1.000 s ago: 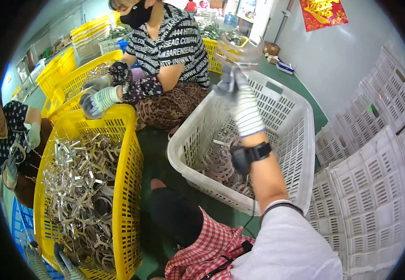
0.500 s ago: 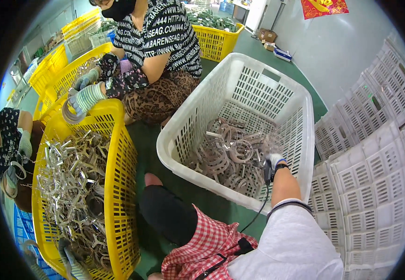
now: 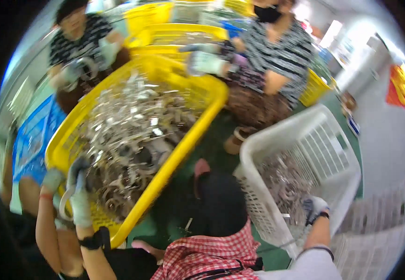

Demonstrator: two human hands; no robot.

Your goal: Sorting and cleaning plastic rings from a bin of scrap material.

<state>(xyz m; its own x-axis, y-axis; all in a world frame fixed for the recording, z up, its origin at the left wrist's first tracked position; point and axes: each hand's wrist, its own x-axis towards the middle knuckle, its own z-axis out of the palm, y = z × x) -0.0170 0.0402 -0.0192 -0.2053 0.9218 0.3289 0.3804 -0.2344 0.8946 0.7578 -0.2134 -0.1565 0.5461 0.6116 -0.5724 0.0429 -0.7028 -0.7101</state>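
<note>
Right hand [image 3: 315, 208], white-and-grey gloved, sits inside a white slatted plastic basket [image 3: 254, 150] at four o'clock, grasp indiscernible; glossy greyish curved parts [image 3: 285, 181] at its ten o'clock seem light, stiff, slippery: pinch edges.

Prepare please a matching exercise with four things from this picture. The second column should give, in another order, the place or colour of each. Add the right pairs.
Things
1. wearer's right hand
2. apron
3. wall poster
4. blue basket

Places and colours
A. red and yellow
B. left of the big yellow basket
C. checked, red and white
D. in the white basket

Pairs: 1-D, 2-C, 3-A, 4-B
</note>
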